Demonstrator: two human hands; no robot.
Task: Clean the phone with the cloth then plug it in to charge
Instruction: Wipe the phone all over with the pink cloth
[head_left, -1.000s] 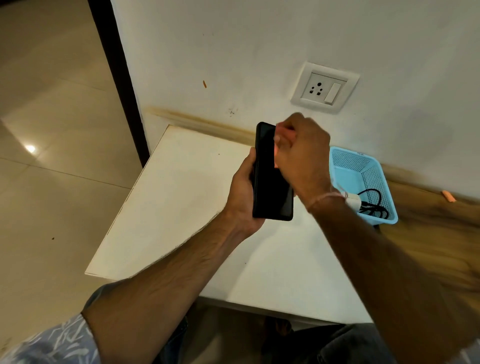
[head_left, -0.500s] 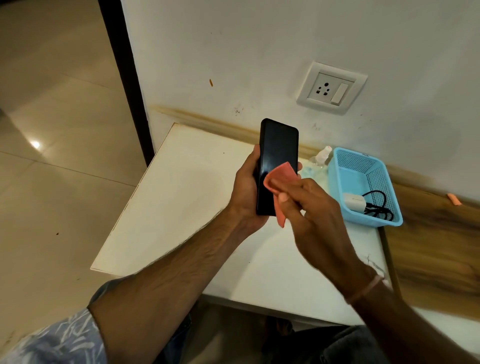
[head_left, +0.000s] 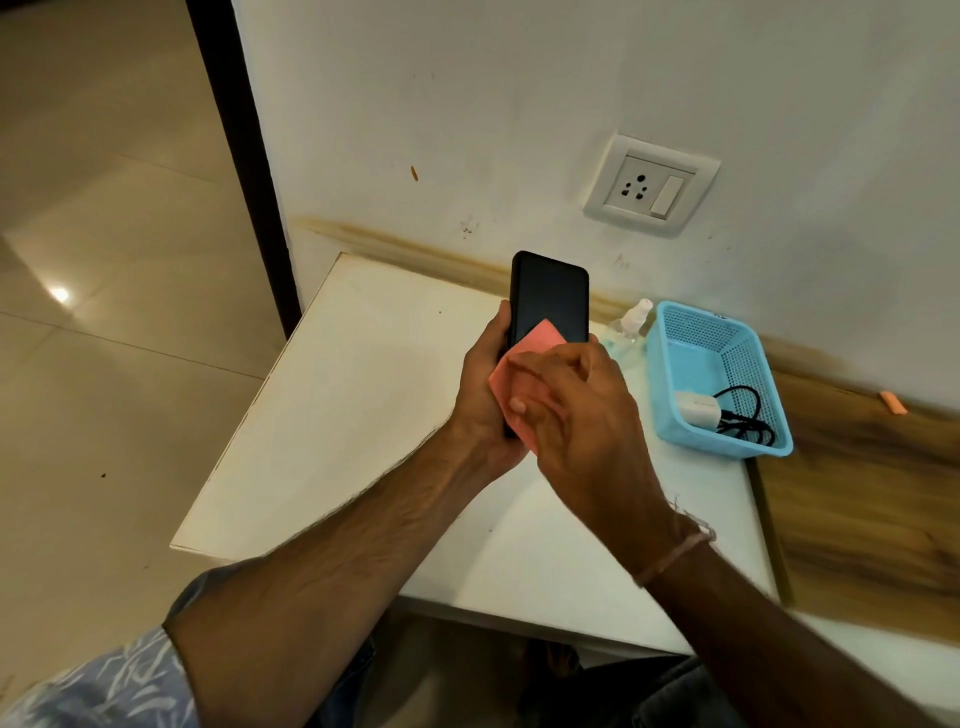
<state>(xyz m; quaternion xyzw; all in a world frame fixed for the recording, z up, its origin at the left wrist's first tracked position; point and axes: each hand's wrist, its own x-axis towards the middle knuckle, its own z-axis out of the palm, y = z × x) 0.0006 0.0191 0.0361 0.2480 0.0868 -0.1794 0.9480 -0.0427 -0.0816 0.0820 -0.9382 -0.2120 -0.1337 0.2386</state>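
Note:
A black phone (head_left: 550, 299) stands upright above the white table (head_left: 332, 415), its dark screen facing me. My left hand (head_left: 480, 395) grips its lower part from the left side. My right hand (head_left: 576, 410) holds a pink cloth (head_left: 535, 345) and presses it against the lower half of the screen, hiding that part. A white charger plug (head_left: 696, 408) with a black cable (head_left: 748, 415) lies in the blue basket (head_left: 691, 327) at the right. A white wall socket (head_left: 649, 184) with a switch sits on the wall above.
A small clear spray bottle (head_left: 631, 325) stands between the phone and the basket. Wooden surface (head_left: 872, 493) lies to the right of the table, tiled floor (head_left: 104, 364) to the left. A dark door frame (head_left: 244, 171) runs along the wall's left edge.
My right hand has moved the pink cloth from the phone's top edge down to the lower half of the screen. The phone stays upright in my left hand.

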